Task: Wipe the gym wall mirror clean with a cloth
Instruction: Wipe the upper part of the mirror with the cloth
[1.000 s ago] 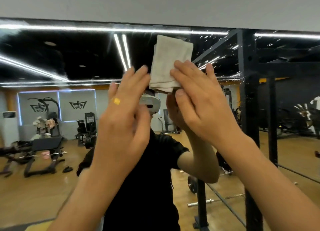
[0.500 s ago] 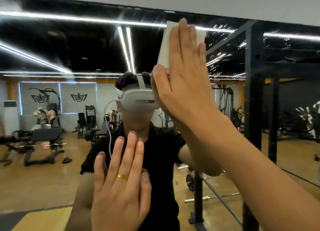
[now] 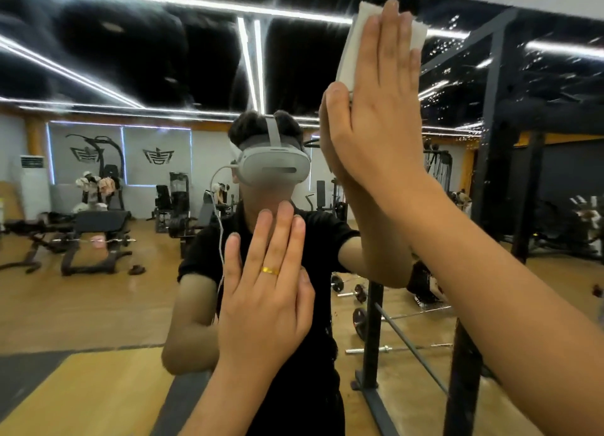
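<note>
White folded cloth (image 3: 350, 56) is pressed near the top of the large gym wall mirror (image 3: 130, 59) by your flat right hand (image 3: 379, 118); your left hand (image 3: 264, 298), lower, fingers straight, holds nothing.

right hand (image 3: 376, 115) raised high, palm flat, left hand (image 3: 264, 295) lower, palm flat

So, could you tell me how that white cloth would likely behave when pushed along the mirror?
The cloth looks folded into a thick pad, so it is probably soft and light. The right hand presses it flat against the mirror, so it would likely slide smoothly; released, it would probably drop.
</note>
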`<state>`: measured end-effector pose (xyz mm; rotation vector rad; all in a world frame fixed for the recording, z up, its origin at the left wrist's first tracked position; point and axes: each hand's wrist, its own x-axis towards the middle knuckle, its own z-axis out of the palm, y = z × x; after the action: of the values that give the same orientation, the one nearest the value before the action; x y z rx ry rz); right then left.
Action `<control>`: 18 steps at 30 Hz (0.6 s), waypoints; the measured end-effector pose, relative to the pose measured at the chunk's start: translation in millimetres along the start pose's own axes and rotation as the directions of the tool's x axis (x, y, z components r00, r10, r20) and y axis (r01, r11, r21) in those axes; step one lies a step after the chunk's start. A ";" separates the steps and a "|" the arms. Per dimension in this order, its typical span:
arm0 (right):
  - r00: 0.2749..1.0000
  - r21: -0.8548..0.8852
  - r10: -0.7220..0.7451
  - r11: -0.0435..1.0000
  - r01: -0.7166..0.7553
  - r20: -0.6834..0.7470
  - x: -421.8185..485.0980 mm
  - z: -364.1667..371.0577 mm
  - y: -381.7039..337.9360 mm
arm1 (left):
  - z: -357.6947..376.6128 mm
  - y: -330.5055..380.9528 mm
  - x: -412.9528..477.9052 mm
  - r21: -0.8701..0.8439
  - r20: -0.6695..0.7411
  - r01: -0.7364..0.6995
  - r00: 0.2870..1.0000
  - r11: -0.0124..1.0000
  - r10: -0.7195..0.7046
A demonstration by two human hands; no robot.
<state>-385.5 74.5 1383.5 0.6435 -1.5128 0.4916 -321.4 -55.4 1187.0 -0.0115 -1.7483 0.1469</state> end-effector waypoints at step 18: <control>0.995 0.099 -0.065 0.993 0.057 0.079 0.6 -10.5 16.8 | 6.5 -3.2 -7.4 0.062 0.004 -0.048 0.999 0.997 0.048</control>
<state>-388.7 93.9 1385.9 0.7920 -1.5489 0.4987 -326.2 -59.8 1179.0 -0.0077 -1.7464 0.2363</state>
